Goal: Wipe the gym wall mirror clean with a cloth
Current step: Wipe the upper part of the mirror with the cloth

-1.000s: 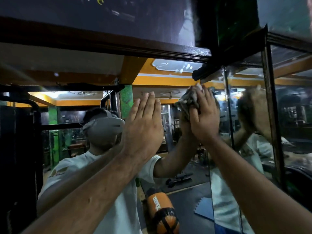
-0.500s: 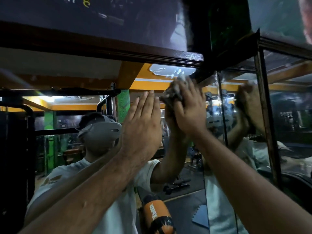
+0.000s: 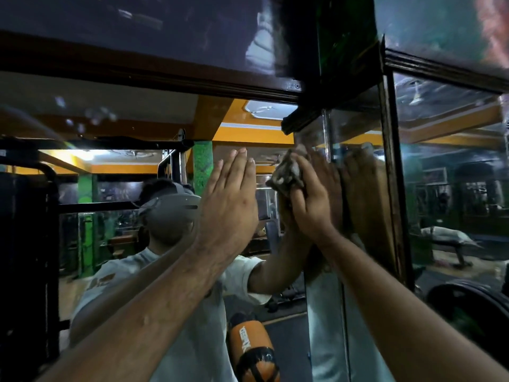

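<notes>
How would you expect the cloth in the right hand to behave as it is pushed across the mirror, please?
The cloth looks soft and floppy: it sits bunched and creased under the right hand. It probably weighs little, since that hand alone presses it to the mirror. It would likely slide easily over the smooth glass, bunching further rather than staying flat.

The scene is dimly lit; most light is reflected in the mirror from a ceiling lamp. Smudges are seen on the upper glass. The right hand is motion-blurred, and straight lines are bowed toward the edges.
</notes>
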Motion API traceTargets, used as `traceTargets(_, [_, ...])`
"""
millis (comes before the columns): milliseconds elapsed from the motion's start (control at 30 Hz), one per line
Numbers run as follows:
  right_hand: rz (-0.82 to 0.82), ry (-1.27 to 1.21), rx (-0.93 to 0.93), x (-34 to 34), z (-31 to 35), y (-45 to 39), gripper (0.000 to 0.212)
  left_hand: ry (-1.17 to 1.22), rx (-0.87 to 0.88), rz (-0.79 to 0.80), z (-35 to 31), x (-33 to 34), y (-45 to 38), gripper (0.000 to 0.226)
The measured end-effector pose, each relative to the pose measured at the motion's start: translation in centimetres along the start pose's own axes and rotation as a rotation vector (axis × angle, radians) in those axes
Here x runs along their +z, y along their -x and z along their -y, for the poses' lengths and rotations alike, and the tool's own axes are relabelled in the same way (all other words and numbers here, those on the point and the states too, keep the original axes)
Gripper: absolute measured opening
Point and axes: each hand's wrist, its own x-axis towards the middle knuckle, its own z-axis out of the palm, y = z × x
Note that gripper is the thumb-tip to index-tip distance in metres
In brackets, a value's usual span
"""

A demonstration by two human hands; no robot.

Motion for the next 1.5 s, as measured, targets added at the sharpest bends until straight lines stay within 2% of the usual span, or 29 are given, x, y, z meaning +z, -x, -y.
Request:
traceTargets(67, [-0.103,-0.086,0.070,0.1,0.1,0.5,0.054,-0.002,0.002,0.018,-0.6,0.2,0.4,0.059])
traceTargets(100, [-0.120,-0.054,0.082,0.2,0.2,0.9,0.054,0.006,0.002,0.019,-0.8,0.3,0.6,0.057])
traceTargets(200, [-0.176,0.002,0.008,0.6,-0.6,2.9,0.055,0.050,0.007,0.023,-1.4,0.5,1.8,0.053])
traceTargets(367, [-0.161,-0.043,0.099,0.9,-0.7,5.8,0.058,0.069,0.091,0.030,-1.9,1.6,4.7,0.046])
traceTargets(500, [-0.154,-0.084,0.056,1.2,-1.4,8.0,0.054,0.022,0.108,0.034,-1.8,1.9,5.0,0.053])
traceTargets(567, [-0.210,0.006,0.045,1.1,-1.5,8.6,0.053,0.015,0.116,0.032,-1.7,2.0,5.1,0.052])
traceTargets(633, [-0.236,0.126,0.142,1.5,-1.2,8.9,0.059,0.043,0.121,0.017,-1.7,2.0,5.2,0.050])
traceTargets(700, [-0.203,0.089,0.217,1.9,-0.5,9.5,0.063,0.090,0.115,-0.024,-1.6,1.9,5.7,0.045])
traceTargets(833, [-0.144,-0.011,0.076,1.5,-0.8,12.5,0.056,0.074,0.016,-0.060,-1.6,1.1,8.5,0.044])
traceTargets(933, [-0.237,-0.115,0.215,1.7,-1.8,13.6,0.052,-0.003,-0.039,0.009,-1.6,1.0,10.6,0.053])
traceTargets(1000, [-0.287,-0.093,0.281,2.4,-1.0,12.9,0.054,-0.040,-0.033,0.025,-1.6,1.3,11.0,0.056])
traceTargets(1067, [-0.229,-0.048,0.199,2.9,0.3,12.1,0.055,-0.021,-0.025,-0.005,-1.5,1.5,10.8,0.054])
traceTargets(1133, [-0.094,0.013,0.029,3.1,0.8,12.0,0.054,0.052,-0.032,-0.075,-1.2,1.5,11.0,0.048])
traceTargets(1200, [-0.034,0.029,-0.044,2.7,-0.6,12.7,0.053,0.135,-0.067,-0.133,-1.0,1.2,11.7,0.044])
traceTargets(1300, [-0.150,0.028,0.077,2.1,-2.8,13.2,0.060,0.161,-0.145,-0.147,-0.8,0.6,13.4,0.043])
traceTargets(1400, [-0.250,-0.014,0.289,3.5,-0.4,12.2,0.064,0.112,-0.155,-0.084,-0.9,0.3,13.9,0.046])
traceTargets(1467, [-0.189,0.058,0.270,4.7,2.0,12.3,0.067,0.120,-0.138,-0.049,-0.7,0.1,13.8,0.049])
traceTargets(1500, [-0.134,0.099,0.184,4.9,2.7,12.5,0.068,0.124,-0.143,-0.044,-0.6,-0.1,13.8,0.050])
